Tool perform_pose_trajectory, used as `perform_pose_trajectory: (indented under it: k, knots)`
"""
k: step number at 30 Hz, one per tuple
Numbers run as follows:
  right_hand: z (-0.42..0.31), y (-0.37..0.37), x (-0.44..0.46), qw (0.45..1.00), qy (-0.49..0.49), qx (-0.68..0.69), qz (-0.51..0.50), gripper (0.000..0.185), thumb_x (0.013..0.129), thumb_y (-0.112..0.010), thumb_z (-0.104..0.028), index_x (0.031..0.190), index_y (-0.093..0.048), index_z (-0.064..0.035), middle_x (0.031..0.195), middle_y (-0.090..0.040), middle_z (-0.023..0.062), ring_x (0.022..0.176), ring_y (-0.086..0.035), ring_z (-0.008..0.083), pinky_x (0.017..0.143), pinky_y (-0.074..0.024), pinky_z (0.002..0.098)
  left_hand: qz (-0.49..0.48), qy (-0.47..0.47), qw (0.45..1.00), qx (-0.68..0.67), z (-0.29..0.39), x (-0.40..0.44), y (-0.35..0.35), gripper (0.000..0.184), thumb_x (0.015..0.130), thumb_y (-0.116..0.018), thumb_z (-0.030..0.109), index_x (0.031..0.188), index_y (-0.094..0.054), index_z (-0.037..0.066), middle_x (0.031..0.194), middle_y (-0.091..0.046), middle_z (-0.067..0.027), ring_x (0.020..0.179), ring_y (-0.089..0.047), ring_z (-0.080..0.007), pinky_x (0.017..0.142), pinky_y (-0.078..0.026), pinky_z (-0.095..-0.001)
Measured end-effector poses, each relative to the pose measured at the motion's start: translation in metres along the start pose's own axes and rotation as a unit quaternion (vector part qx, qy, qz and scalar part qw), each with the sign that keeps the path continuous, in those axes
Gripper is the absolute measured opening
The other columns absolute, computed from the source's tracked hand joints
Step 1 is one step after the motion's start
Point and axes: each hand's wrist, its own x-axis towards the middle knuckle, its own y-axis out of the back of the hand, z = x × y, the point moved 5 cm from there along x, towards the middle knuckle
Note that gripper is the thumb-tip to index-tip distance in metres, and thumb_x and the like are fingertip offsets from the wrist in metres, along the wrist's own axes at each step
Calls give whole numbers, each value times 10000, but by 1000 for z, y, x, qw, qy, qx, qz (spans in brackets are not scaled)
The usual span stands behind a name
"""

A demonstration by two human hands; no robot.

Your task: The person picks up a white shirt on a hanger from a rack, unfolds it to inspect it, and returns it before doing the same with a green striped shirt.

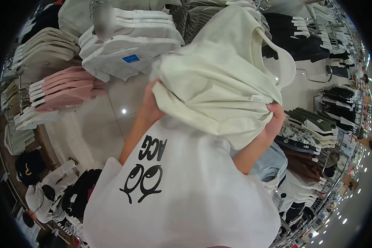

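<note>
One pale cream-green cloth garment (211, 78), creased, held at one side by the left hand (152, 100), at the other by the right hand (275, 116). One small white label (256, 98), near the right hand. One white fabric shirt (190, 182), black-printed, worn. Hanging pink garments (70, 84), left. Hanging white garments (132, 45), with rectangular blue tag (131, 58). Pale glossy tiled floor (99, 128), below.

Rows of hanging clothes — white shirts (132, 49), pink garments (70, 87) and dark ones (339, 103) — line metal racks above a glossy tiled floor (95, 128), whose surface reflects a bright spot; small lights (344, 221) dot the store's right edge.
</note>
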Motion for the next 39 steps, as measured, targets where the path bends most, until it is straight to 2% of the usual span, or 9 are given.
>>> perform_pose_trajectory:
  k: [4,7,10,13,17,18,23,30,39]
  knots:
    - [9,8,6,996,-13,-56,64,565,772,-502,-61,1306,-482,119,1258,-589,273,1104,-633,410,980,-535,499,74,-20,996,39,18,-26,-14,560,999,-438,404,1406,-494,24,1365,-581,-179,1189,-612,-298,1052,-479,-438]
    - [25,10,14,994,-24,-72,84,546,782,-514,-66,1295,-490,122,1241,-598,267,1090,-642,397,963,-549,482,-6,-76,997,-6,24,-38,-58,477,984,-513,301,1357,-521,2,1333,-605,-133,1181,-617,-284,1047,-489,-417]
    - [34,18,28,993,-33,-72,83,528,784,-532,-49,1282,-499,121,1193,-617,256,1040,-661,367,927,-565,453,22,-254,885,389,26,-41,-62,448,1003,-513,259,1359,-512,-14,1325,-607,-146,1172,-626,-282,1043,-497,-414]
    - [38,34,39,987,-19,-114,110,504,790,-542,-40,1269,-509,114,1167,-627,236,999,-675,336,881,-577,419,81,-59,990,102,34,-40,-77,445,1022,-514,260,1380,-493,-5,1332,-601,-146,1184,-624,-260,1022,-512,-405]
    - [45,8,35,973,30,-208,97,450,815,-633,-53,1229,-544,99,1122,-646,205,966,-684,285,826,-574,374,33,-102,986,129,41,-31,-75,526,1045,-477,389,1402,-478,2,1334,-601,-141,1189,-622,-249,1036,-497,-381]
    - [50,6,33,973,29,-206,96,450,815,-633,-53,1229,-544,99,1122,-646,205,966,-684,285,826,-574,374,113,-85,982,126,33,-28,-81,571,1058,-429,439,1424,-452,0,1352,-587,-144,1203,-612,-250,1052,-482,-381]
    - [71,-22,26,931,58,-355,64,552,788,-826,-122,1249,-569,37,1130,-669,122,968,-660,195,835,-540,320,55,-91,980,166,0,-29,-72,553,1063,-433,429,1402,-460,-7,1372,-566,-129,1238,-580,-226,1050,-476,-351]
    - [103,-64,16,912,55,-396,-92,586,749,-836,-71,1257,-562,33,1141,-674,100,1025,-649,162,884,-525,307,-16,-44,958,282,-19,-39,-80,470,1054,-502,363,1385,-492,30,1303,-591,-80,1168,-584,-147,995,-482,-298]
    - [101,-35,25,924,27,-376,-59,504,789,-744,5,1257,-560,41,1124,-688,104,980,-672,166,861,-549,308,103,-147,971,159,27,-31,-63,442,1005,-608,313,1318,-527,11,1253,-630,-112,1120,-643,-219,953,-543,-380]
